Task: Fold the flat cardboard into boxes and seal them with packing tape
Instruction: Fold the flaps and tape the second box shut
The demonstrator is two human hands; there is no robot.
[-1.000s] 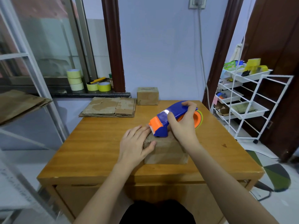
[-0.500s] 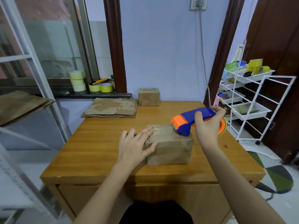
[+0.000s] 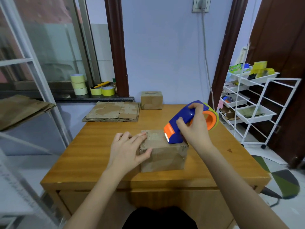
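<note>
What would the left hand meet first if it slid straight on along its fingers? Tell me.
The left hand points right, its fingers already touching the near box; pushed further across the top, they would likely meet the tape dispenser, held by the right hand.

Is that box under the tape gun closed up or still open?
Closed: the box shows a flat top, and the tape gun rests on it.

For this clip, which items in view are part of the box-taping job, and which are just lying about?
In the job:
- cardboard box, braced by the left hand
- tape dispenser, gripped by the right hand, blade end on the box top
- flat cardboard stack
- small finished box

Lying about:
- tape rolls on the window ledge
- white wire rack with trays
- wall socket
</note>
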